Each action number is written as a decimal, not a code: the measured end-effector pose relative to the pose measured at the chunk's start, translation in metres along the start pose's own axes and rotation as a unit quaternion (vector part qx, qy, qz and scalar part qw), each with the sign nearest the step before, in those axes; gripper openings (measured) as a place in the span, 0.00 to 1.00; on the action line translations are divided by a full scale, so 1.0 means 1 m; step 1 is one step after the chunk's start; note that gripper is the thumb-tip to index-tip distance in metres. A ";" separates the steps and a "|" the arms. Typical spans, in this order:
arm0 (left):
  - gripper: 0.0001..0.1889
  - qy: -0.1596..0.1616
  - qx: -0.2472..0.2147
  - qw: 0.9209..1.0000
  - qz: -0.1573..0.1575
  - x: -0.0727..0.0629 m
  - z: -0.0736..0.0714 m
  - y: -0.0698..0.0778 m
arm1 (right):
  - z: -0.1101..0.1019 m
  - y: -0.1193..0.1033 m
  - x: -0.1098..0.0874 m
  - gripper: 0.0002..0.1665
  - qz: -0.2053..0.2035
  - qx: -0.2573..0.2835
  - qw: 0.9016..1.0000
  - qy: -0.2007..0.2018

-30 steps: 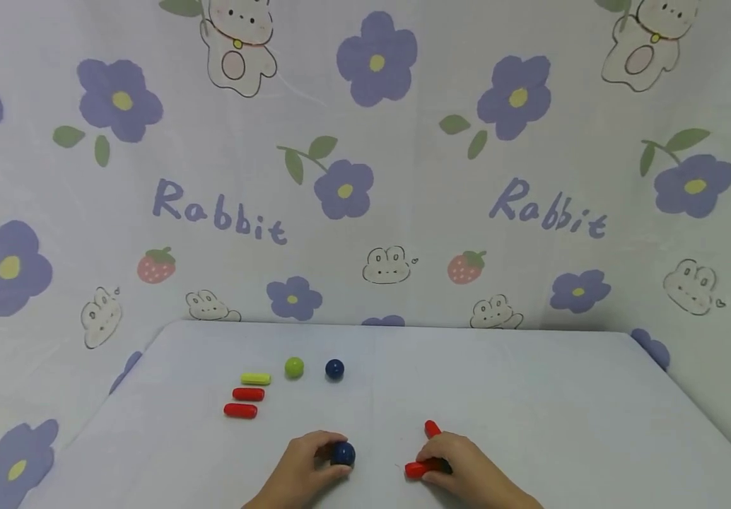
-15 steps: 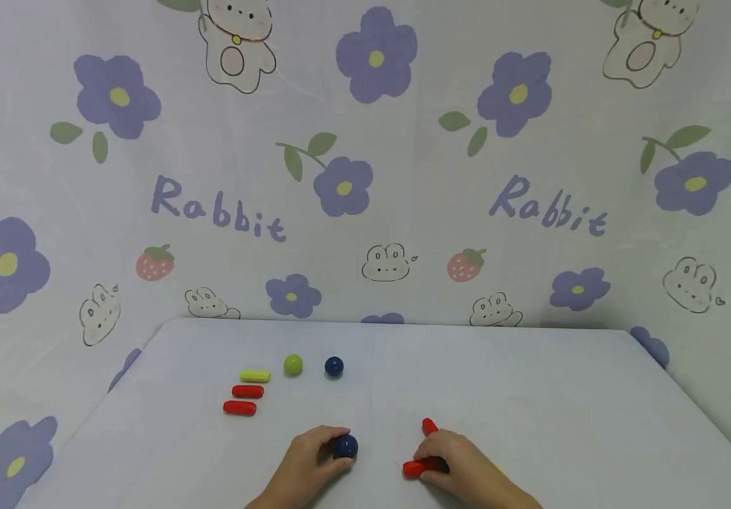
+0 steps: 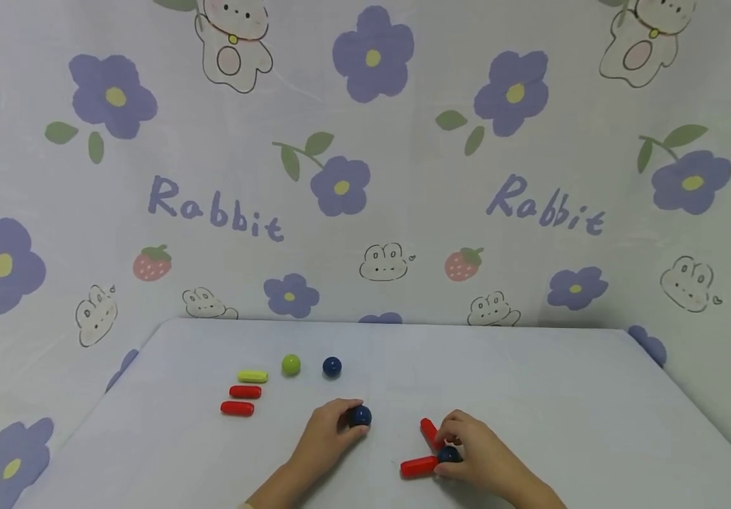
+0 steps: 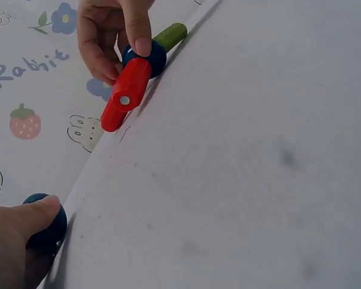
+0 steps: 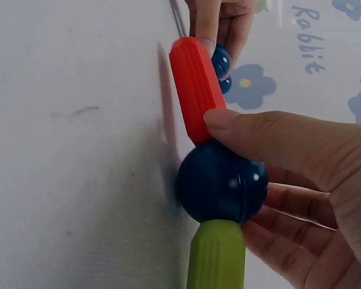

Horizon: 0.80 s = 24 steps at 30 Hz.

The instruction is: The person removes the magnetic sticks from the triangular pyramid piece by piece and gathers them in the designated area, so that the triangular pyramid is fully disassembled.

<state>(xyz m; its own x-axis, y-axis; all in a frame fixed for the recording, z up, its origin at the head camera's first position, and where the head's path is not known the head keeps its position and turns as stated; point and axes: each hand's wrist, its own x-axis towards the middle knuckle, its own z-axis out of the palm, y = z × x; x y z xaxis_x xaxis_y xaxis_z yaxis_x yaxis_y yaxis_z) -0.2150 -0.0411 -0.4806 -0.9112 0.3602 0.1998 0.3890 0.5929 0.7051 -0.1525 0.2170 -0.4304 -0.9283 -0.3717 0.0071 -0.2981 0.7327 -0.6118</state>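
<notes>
In the head view my left hand [image 3: 324,438] holds a dark blue ball [image 3: 360,416] between thumb and fingers, left of the red rods. My right hand [image 3: 483,452] grips a second blue ball [image 3: 449,454] that has rods attached. One red rod [image 3: 419,467] points left from that ball and another red rod [image 3: 429,433] points away from me. A green rod [image 5: 216,256] joins the same ball on its other side in the right wrist view; the hand hides it in the head view. My right thumb overlaps the red rod's end there. A pale metal disc shows on one red rod's free end [image 4: 125,100].
Toward the back left of the white table [image 3: 531,382] lie a yellow-green rod [image 3: 253,377], a red rod [image 3: 245,392] and another red rod [image 3: 237,408]. A green ball [image 3: 291,365] and a blue ball [image 3: 331,367] stand beside them. A printed cloth [image 3: 429,162] hangs behind.
My left hand has carried its ball forward and to the right. My right hand has shifted from the red rods onto the blue ball at their joint, which now shows.
</notes>
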 end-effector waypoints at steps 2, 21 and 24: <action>0.23 0.022 0.004 1.000 0.004 0.007 0.005 -0.001 | -0.001 0.001 0.000 0.16 0.014 0.008 1.000 -0.002; 0.22 0.172 -0.075 0.982 -0.022 0.070 0.040 -0.009 | -0.003 0.003 0.000 0.16 0.037 0.045 0.998 -0.025; 0.22 0.182 -0.086 0.979 -0.027 0.079 0.044 -0.009 | -0.004 0.004 -0.002 0.16 0.038 0.042 0.998 -0.025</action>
<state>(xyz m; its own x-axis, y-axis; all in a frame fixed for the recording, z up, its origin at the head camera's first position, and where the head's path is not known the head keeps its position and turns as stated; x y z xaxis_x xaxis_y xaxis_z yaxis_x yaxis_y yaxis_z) -0.2847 0.0138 -0.5016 -0.9299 0.0335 0.3662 0.3391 0.4631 0.8188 -0.1527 0.2229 -0.4295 -0.9349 -0.3460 -0.0792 -0.2058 0.7101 -0.6733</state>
